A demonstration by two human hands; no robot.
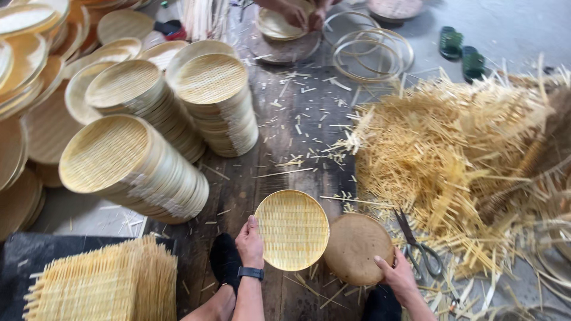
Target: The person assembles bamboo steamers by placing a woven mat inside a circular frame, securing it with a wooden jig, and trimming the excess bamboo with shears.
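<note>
My left hand (250,242) grips the left rim of a round woven bamboo tray (292,229), held flat above the dark wooden floor with its woven inside facing up. A black watch sits on that wrist. To the right of the tray, my right hand (395,272) rests on the near edge of a round brown wooden disc (354,246) lying on the floor. The tray's right rim overlaps the disc's left edge.
Three leaning stacks of finished trays (134,169) fill the left. A big pile of bamboo trimmings (464,154) lies right, scissors (419,249) at its near edge. Untrimmed woven mats (104,285) sit bottom left. Another person's hands (297,13) work a tray at top, beside bamboo hoops (370,54) and green sandals (462,52).
</note>
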